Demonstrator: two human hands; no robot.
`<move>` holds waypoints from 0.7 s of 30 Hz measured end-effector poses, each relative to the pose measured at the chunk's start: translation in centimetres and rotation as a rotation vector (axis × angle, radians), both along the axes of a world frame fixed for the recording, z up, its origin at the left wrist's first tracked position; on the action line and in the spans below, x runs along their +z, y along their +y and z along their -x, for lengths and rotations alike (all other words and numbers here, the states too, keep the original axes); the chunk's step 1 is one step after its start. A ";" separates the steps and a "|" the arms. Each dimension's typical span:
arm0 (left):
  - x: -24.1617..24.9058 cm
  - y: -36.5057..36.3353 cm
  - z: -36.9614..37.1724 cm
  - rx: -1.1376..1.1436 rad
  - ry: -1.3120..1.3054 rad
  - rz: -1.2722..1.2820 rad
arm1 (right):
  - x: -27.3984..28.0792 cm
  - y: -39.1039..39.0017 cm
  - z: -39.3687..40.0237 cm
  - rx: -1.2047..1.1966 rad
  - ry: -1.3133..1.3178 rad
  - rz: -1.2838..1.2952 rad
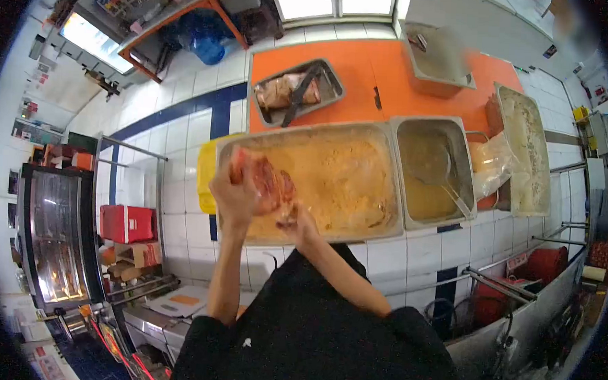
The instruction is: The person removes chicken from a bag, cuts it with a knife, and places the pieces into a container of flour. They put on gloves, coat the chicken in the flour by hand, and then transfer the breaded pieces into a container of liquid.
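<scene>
Above the left part of a large metal pan (396, 195) I hold up a piece of raw red meat (270, 185). Orange-yellow powder covers the bottom of the pan. My left hand (237, 197) grips the meat's left side, its fingers partly smeared by motion. Closed on the meat's lower right end is my right hand (304, 230). The meat's exact cut is too blurred to make out.
Beyond the pan, a metal tray (333, 88) holds packed pieces under a dark utensil (300, 97). To the right, a basin (417, 124) contains murky liquid and a strainer (430, 162). Farther right are a plastic bag (492, 162) and a tray of pale flour (526, 146).
</scene>
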State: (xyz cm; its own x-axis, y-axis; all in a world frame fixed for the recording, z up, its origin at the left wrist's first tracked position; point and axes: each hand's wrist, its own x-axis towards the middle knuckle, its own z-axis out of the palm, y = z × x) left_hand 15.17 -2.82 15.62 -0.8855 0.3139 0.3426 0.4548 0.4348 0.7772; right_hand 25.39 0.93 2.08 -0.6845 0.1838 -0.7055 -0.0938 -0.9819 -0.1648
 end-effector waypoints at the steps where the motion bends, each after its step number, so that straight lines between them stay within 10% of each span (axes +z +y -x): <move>1: -0.6 -0.1 0.3 -0.020 0.010 -0.027 | -0.7 0.1 0.0 0.052 0.040 -0.008; 21: 0.0 -2.2 0.7 0.198 0.167 -0.024 | -3.7 2.0 -1.2 0.224 0.009 -0.152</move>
State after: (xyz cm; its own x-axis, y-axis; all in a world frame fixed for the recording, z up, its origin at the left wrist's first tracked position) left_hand 14.45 -4.99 15.61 -0.8595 0.1297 0.4945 0.4854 0.5106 0.7098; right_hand 26.54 2.93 -1.60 -0.7262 0.1303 -0.6751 0.1212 -0.9422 -0.3123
